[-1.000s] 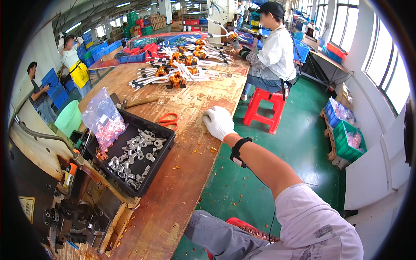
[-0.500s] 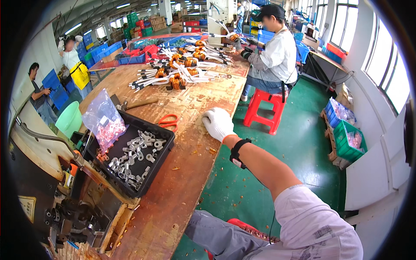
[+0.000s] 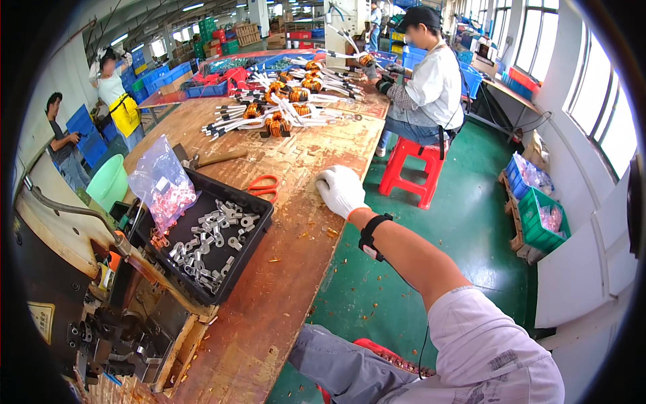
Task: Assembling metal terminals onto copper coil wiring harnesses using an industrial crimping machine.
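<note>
My right hand (image 3: 342, 191), in a white knit glove, rests on the right edge of the worn wooden table (image 3: 289, 232). Its fingers are curled under, and whatever they hold, if anything, is hidden. My left hand is out of view. Orange-handled scissors (image 3: 263, 188) lie to the left of the gloved hand. Beyond them is a hammer (image 3: 222, 157) with a wooden handle. A black tray (image 3: 250, 254) holds many loose silver ring terminals (image 3: 214, 236) and a clear plastic bag (image 3: 161, 185) of copper-coloured pieces.
Copper coils (image 3: 276, 124) with white leads are piled at the table's far end. A co-worker (image 3: 424, 91) sits there on a red stool (image 3: 412, 174). A dark machine (image 3: 128, 343) stands at lower left, near a green basin (image 3: 109, 183). Crates (image 3: 542, 219) line the right wall.
The view has shifted very slightly. My right hand stays at the table edge, still curled. Far left, a standing person's arms have moved up around the head.
</note>
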The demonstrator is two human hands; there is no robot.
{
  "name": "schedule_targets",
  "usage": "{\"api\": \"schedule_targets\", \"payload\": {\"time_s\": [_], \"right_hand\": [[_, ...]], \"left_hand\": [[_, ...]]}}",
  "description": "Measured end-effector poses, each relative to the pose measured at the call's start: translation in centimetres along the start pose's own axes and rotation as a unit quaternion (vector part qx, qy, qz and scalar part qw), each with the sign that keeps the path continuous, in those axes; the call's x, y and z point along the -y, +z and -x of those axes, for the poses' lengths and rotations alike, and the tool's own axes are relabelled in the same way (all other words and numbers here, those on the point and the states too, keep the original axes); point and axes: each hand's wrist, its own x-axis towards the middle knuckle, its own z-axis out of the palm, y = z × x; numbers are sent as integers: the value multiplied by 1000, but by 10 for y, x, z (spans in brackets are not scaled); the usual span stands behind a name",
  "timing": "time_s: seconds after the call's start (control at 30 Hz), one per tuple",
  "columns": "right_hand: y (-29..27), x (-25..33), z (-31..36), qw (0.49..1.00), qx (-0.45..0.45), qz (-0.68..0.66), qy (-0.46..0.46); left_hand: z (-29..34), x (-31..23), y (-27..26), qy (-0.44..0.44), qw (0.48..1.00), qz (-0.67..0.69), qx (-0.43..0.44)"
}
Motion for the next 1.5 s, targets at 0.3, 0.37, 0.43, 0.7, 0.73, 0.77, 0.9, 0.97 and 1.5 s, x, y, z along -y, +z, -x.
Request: {"api": "schedule_targets", "payload": {"time_s": [0.3, 0.37, 0.43, 0.7, 0.73, 0.77, 0.9, 0.97, 1.5], "right_hand": [[0, -1, -1, 1000, 6, 3, 2], [1, 2, -1, 1000, 4, 1, 3], [1, 2, -1, 1000, 1, 0, 3], [0, -1, 0, 1000, 10, 7, 3], [0, 0, 0, 1000, 11, 5, 4], [-1, 1, 0, 1000, 10, 5, 5], [0, 1, -1, 1000, 15, 9, 3], [0, 1, -1, 1000, 13, 6, 3], [-2, 3, -1, 1000, 22, 6, 10]], "left_hand": [[3, 11, 6, -19, 1000, -19, 12], [3, 9, 5, -24, 1000, -10, 12], [3, 11, 5, -19, 1000, -14, 9], [3, 11, 4, -11, 1000, -14, 13], [3, 11, 3, -22, 999, -16, 20], [4, 11, 3, -33, 999, -17, 26], [2, 7, 1, -27, 999, 0, 25], [2, 4, 2, -50, 998, -2, 40], [2, 7, 3, 5, 1000, -21, -11]]}}
